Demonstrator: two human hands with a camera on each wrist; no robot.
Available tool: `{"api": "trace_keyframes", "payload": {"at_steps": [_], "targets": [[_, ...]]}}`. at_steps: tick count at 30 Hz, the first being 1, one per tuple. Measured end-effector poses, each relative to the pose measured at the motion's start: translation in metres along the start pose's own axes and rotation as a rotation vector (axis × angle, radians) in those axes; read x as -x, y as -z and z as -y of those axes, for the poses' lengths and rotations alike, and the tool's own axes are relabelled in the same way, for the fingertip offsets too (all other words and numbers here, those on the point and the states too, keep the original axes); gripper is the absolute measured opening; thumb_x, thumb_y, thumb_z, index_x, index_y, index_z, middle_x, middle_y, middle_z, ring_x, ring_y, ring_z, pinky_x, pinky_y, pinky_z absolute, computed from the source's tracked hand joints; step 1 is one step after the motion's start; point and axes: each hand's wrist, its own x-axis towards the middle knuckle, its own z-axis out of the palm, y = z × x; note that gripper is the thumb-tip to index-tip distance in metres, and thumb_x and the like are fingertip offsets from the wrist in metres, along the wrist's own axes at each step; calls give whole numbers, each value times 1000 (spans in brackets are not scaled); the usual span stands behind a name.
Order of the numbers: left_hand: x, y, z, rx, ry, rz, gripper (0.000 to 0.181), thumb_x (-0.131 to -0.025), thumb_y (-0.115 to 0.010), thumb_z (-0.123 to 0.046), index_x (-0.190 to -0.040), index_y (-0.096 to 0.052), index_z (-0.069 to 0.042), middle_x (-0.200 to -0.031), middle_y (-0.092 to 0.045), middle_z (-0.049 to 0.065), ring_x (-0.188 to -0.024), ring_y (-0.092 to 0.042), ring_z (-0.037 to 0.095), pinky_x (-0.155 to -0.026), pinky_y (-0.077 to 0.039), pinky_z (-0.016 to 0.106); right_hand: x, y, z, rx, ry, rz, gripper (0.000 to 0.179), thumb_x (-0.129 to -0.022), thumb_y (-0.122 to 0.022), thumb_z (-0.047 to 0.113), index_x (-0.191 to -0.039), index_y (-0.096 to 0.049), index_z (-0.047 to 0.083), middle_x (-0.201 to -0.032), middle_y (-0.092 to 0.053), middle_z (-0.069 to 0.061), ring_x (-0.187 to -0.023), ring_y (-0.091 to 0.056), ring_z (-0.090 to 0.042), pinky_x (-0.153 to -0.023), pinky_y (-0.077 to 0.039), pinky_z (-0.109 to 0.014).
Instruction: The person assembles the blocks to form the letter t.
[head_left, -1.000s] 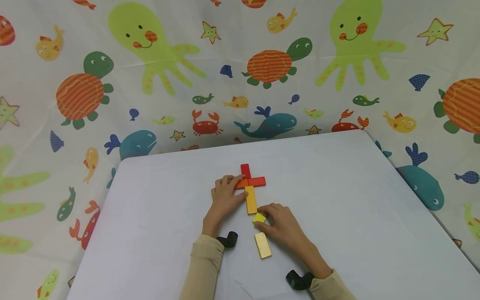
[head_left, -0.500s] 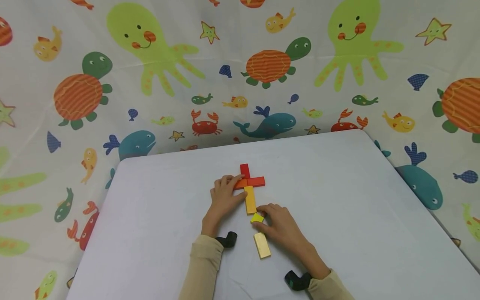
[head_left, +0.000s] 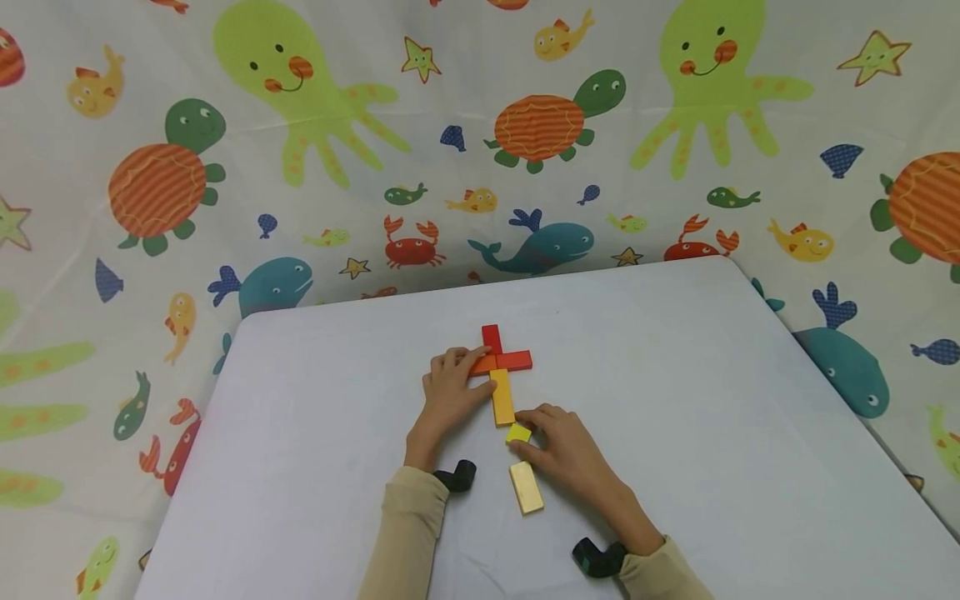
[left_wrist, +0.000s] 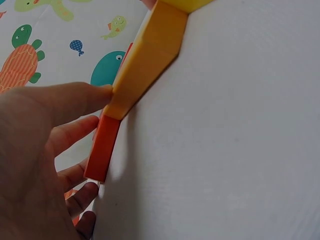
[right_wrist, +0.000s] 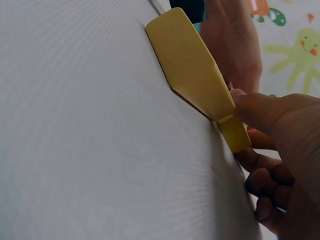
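below frame centre, right hand (head_left: 567, 446) pinches a yellow block (head_left: 517, 433); left hand (head_left: 448, 393), loosely spread, touches an amber block (head_left: 503, 400).

White worktop (head_left: 712, 417) lies beneath the fingers (left_wrist: 75, 134) | creased white cloth (head_left: 457, 92), printed with octopuses (head_left: 708, 79) and turtles (head_left: 538, 127), hangs beyond them | light falls softly around them
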Motion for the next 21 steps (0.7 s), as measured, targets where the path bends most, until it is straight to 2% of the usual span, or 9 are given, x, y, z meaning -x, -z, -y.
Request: {"api": "trace_keyframes", "payload": {"at_steps": [21], "targets": [[0,1,-1,6,1,-3,62,-94,-73,-36,-153,-53,-28,-150,-47,15,-143,-33,38,-113,-31,61,-1,2,0,-38,3,-4,42,-90,-83,30,-127,-74,12,-114,-74,1,-102,-65,-14,-98,-54,-45]]}}
